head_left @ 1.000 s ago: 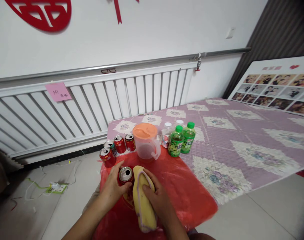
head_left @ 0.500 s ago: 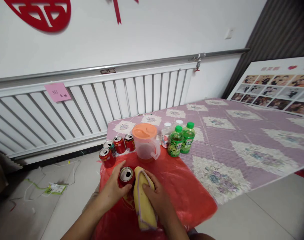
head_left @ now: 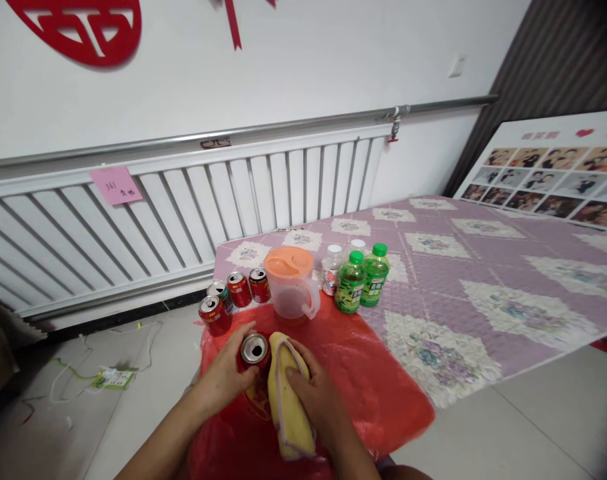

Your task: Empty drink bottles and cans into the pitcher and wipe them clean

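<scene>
My left hand [head_left: 226, 377] is wrapped around an opened red drink can [head_left: 254, 351] standing on a red plastic sheet [head_left: 363, 387]. My right hand [head_left: 317, 400] presses a folded yellow cloth [head_left: 286, 400] against the can's right side. Both hands are close together near the front edge of the sheet.
Several more red cans [head_left: 230, 297] stand behind at the left, beside a clear jug with an orange lid [head_left: 292, 283]. Two green bottles [head_left: 363, 277] and clear bottles [head_left: 332, 267] stand to its right. A purple quilted cover [head_left: 483, 280] spreads right. A white radiator [head_left: 158, 207] lines the wall.
The can and cloth have shifted slightly to the right and up in view; my hands keep the same hold.
</scene>
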A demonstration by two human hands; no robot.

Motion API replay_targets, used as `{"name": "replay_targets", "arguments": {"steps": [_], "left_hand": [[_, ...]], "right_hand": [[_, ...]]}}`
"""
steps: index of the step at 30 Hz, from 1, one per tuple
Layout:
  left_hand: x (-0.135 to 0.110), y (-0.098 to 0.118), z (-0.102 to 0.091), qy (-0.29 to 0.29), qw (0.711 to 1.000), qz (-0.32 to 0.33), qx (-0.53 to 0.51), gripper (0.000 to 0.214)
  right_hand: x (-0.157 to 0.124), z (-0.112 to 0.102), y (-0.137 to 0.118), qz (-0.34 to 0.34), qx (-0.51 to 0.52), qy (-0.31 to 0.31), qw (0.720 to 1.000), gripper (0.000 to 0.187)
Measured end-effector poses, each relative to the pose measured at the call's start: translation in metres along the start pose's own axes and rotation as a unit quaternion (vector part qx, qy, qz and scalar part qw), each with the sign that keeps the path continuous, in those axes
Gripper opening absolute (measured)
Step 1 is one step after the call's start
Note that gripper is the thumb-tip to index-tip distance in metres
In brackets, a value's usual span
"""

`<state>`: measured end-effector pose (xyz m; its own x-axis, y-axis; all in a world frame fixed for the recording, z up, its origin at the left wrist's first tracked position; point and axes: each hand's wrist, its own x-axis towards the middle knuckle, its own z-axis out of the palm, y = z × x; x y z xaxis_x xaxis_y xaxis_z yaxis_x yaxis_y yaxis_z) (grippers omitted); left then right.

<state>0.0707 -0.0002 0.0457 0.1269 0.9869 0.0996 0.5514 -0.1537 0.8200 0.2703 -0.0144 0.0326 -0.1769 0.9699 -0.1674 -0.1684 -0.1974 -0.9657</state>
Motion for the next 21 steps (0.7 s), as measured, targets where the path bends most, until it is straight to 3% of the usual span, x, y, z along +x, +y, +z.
{"name": "replay_targets", "arguments": {"steps": [7, 14, 21], "left_hand": [[0.004, 0.006, -0.004, -0.057, 0.998, 0.002, -0.014, 0.077], [0.004, -0.003, 0.012, 0.09, 0.994, 0.018, 0.059, 0.08], [0.005, -0.003, 0.01, 0.068, 0.996, 0.028, 0.056, 0.072]], "right_hand": [[0.0, -0.002, -0.003, -0.01, -0.008, 0.015, 1.0, 0.055], [0.0, -0.001, -0.003, -0.012, 0.001, 0.009, 1.0, 0.054], [-0.001, -0.003, -0.001, -0.001, 0.003, 0.004, 1.0, 0.057]]}}
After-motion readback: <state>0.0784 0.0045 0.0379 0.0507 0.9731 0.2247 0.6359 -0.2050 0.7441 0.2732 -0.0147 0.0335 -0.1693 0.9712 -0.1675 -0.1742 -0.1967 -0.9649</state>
